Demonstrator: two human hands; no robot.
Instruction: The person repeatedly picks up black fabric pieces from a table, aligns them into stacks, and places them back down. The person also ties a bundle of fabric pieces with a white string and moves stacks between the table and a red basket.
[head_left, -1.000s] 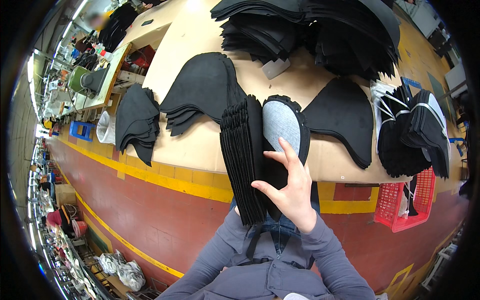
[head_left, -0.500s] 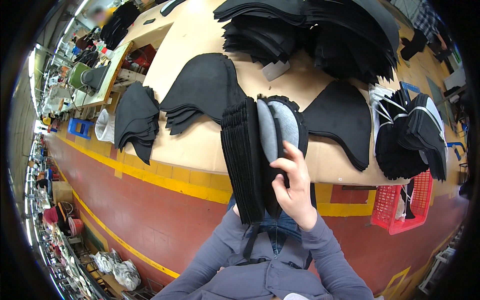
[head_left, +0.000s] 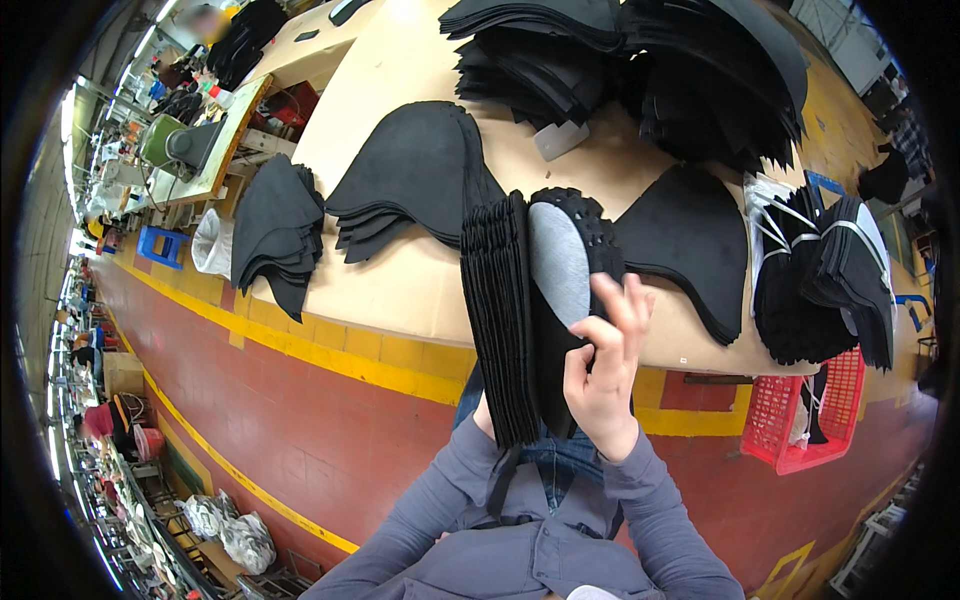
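Observation:
A thick stack of black cut panels (head_left: 500, 320) stands upright in front of me, over the table's near edge. My left hand (head_left: 484, 414) supports it from behind; only a bit of that hand shows and its fingers are hidden. The stack is parted, and a panel with a grey oval patch (head_left: 561, 262) faces up on its right side. Beside that panel is my right hand (head_left: 606, 370), its fingers spread and slightly bent, with nothing visible between them. The fingertips are partly blurred.
Fanned black panels (head_left: 405, 170) lie on the tan table (head_left: 400, 300), with a smaller pile (head_left: 275, 235) left and another (head_left: 690, 240) right. Taller piles (head_left: 700, 90) stand at the back. Tied bundles (head_left: 800, 270) sit above a red basket (head_left: 800, 425). A sewing machine (head_left: 180, 145) stands far left.
My right hand has drawn away from the patched panel, its fingers spreading. One of the two grey patches has turned out of sight, and the stack has shifted slightly right.

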